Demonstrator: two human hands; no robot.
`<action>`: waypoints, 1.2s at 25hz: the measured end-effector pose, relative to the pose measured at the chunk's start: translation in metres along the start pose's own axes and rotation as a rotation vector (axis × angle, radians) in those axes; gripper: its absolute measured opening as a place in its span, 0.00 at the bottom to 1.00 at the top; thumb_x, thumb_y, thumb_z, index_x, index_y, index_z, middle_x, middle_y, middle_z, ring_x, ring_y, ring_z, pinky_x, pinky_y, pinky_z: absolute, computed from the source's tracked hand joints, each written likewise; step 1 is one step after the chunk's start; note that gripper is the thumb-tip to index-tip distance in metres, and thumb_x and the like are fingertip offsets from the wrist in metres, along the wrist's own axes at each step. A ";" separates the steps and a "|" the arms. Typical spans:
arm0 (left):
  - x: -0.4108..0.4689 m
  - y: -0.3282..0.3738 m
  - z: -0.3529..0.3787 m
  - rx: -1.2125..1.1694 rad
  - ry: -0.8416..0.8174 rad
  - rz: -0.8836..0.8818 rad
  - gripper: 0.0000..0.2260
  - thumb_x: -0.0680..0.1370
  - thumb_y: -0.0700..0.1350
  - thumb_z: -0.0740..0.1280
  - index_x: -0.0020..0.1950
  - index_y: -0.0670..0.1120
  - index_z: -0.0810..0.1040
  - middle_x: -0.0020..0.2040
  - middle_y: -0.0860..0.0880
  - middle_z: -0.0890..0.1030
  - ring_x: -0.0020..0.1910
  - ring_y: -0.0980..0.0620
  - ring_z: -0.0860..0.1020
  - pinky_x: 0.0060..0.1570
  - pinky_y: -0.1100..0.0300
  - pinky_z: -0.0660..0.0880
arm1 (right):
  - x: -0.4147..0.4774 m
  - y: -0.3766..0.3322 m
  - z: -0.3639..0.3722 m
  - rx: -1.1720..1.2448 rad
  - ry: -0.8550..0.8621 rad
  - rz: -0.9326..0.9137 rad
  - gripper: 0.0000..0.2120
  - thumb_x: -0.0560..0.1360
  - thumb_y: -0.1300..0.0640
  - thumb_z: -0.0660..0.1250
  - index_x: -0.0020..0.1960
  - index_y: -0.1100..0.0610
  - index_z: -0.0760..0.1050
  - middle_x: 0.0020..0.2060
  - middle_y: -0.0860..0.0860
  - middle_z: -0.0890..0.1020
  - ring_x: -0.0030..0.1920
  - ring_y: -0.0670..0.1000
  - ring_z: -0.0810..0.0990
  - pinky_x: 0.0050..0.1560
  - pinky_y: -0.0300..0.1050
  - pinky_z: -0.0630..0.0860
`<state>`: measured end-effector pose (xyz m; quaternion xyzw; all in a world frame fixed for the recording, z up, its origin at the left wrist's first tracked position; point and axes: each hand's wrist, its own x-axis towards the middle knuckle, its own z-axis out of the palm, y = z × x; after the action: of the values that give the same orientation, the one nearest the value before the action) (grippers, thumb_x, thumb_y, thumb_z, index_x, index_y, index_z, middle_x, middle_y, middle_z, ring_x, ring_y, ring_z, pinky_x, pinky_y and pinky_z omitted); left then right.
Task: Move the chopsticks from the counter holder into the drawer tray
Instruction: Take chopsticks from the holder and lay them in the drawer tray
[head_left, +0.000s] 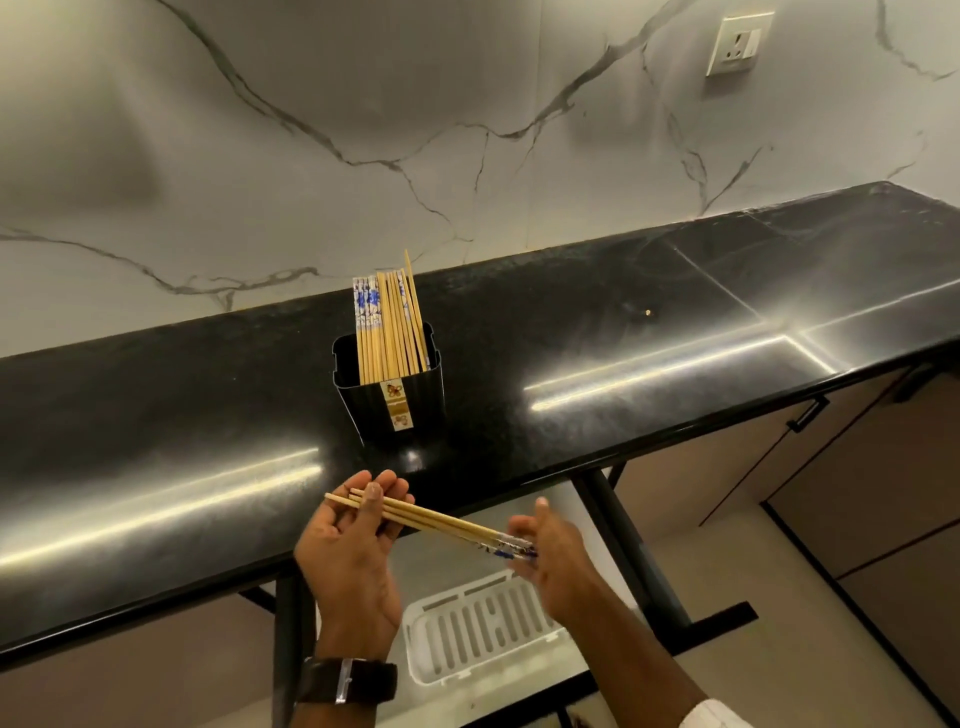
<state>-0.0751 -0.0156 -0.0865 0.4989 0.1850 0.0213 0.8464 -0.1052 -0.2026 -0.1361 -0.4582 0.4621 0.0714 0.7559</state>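
1. Left hand (349, 551) — palm up at the bench (156, 415) front edge, thumb pressed over the plain ends of a small bundle of chopsticks (431, 521); dark watch (345, 680) on the wrist.
2. Holder (395, 400) — black, upright on the bench just behind the left hand, packed with the remaining chopsticks (387, 332), some with blue-patterned tops.
3. Bundle runs level, left to right, between both hands, above the open drawer.
4. White slotted tray (483, 631) sits in the drawer below the hands; no chopsticks in its visible part.
5. Right hand (558, 564) — fingers closed around the bundle's blue-patterned ends.
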 end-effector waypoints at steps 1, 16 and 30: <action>-0.002 -0.009 0.003 -0.015 0.009 -0.028 0.13 0.80 0.39 0.68 0.63 0.40 0.78 0.53 0.41 0.87 0.52 0.43 0.87 0.51 0.50 0.84 | 0.002 0.009 0.007 0.026 -0.045 0.058 0.22 0.85 0.48 0.58 0.49 0.64 0.81 0.40 0.61 0.84 0.42 0.57 0.83 0.46 0.50 0.83; -0.018 -0.144 -0.026 -0.086 0.650 -0.747 0.09 0.84 0.38 0.58 0.48 0.33 0.73 0.58 0.36 0.75 0.54 0.41 0.75 0.69 0.43 0.72 | 0.047 0.057 -0.025 0.193 0.195 0.339 0.14 0.79 0.74 0.64 0.64 0.75 0.73 0.60 0.70 0.81 0.60 0.67 0.82 0.50 0.58 0.78; 0.026 -0.173 -0.015 0.009 0.600 -0.868 0.13 0.83 0.34 0.60 0.66 0.34 0.78 0.60 0.34 0.80 0.55 0.37 0.78 0.63 0.40 0.75 | 0.110 0.066 -0.012 0.290 0.564 0.351 0.15 0.83 0.67 0.60 0.67 0.71 0.74 0.59 0.65 0.81 0.56 0.62 0.83 0.47 0.55 0.82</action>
<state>-0.0816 -0.0838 -0.2485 0.3522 0.6087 -0.1901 0.6851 -0.0862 -0.2091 -0.2634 -0.2615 0.7295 0.0046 0.6320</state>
